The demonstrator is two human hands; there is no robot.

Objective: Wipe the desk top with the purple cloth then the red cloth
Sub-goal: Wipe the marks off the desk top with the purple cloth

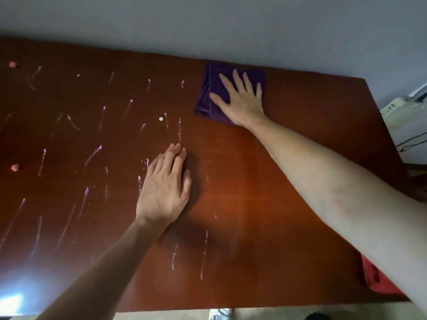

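Right hand (242,100) flat, fingers spread, pressing purple cloth (208,98) – left hand (165,188) flat on desk top (265,192), holding nothing.

**Two bare arms, nothing worn**

The left hand (165,185) and right hand (242,100) are both bare, without gloves, rings or a watch. Both forearms are uncovered up to the frame edge; no sleeve shows. Fingernails are short and unpainted.

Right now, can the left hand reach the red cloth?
Probably not easily: the red cloth lies at the desk's near right edge, and the right arm crosses between it and the left hand.
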